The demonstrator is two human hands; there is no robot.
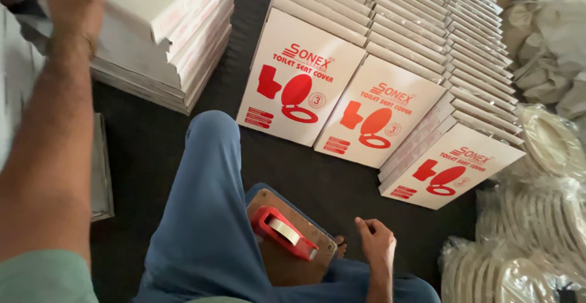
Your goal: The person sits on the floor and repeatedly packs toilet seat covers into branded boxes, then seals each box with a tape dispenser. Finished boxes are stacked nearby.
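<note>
Left hand (76, 10): upper left of frame, our palm flat on top box (165, 0) of the flat stack (183, 65); fingers spread, no closed grip we can see — blurred.
Flat stack: white cardboard w/ red print, laid flat, edges squared.
Tape dispenser (284, 233): lower centre, red plastic, tan roll, resting on a brown board (293, 260) by our blue-trousered knee (210, 175).
Right hand (375, 239): lower centre-right, loosely curled, holds nothing, just right of board.
Upright boxes (360, 89): centre to upper right, three leaning rows, fronts facing us.
Wrapped seats (537, 236): right edge, cream rings in crinkly clear plastic.
</note>
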